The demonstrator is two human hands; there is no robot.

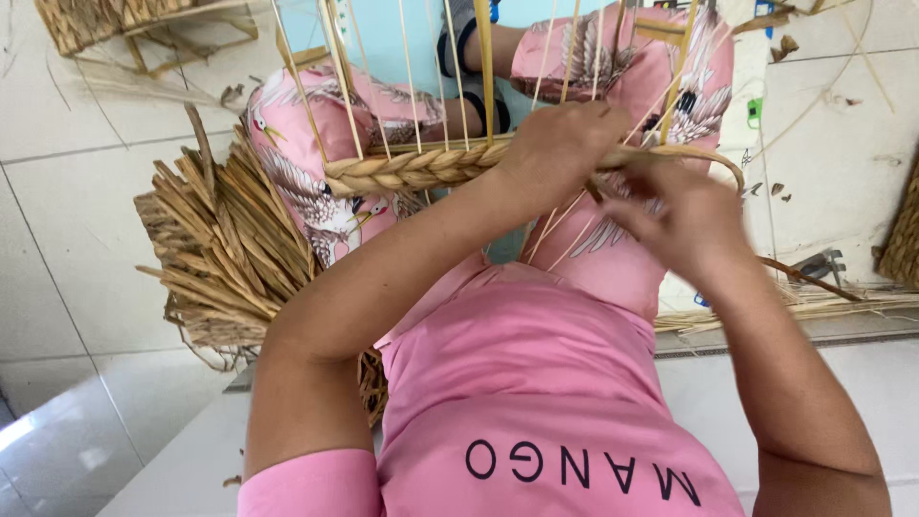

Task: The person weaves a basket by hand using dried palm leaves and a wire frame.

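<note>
A braided straw band (421, 168) runs across a frame of thin upright stakes (402, 77) held over my lap in pink patterned trousers. My left hand (560, 144) is closed on the working end of the braid, pinching it against the stakes. Just right of it and slightly lower is my right hand (689, 220), blurred, with its fingers closed on a straw strand (799, 276) that trails off to the right. A loop of straw (713, 158) arches above the right hand.
A pile of dried straw and a rough woven basket (220, 249) lie on the left on the white tiled floor (67, 191). Another woven piece (96, 19) sits top left, loose straw (814, 304) lies on the right, and a woven edge (905, 239) shows at far right.
</note>
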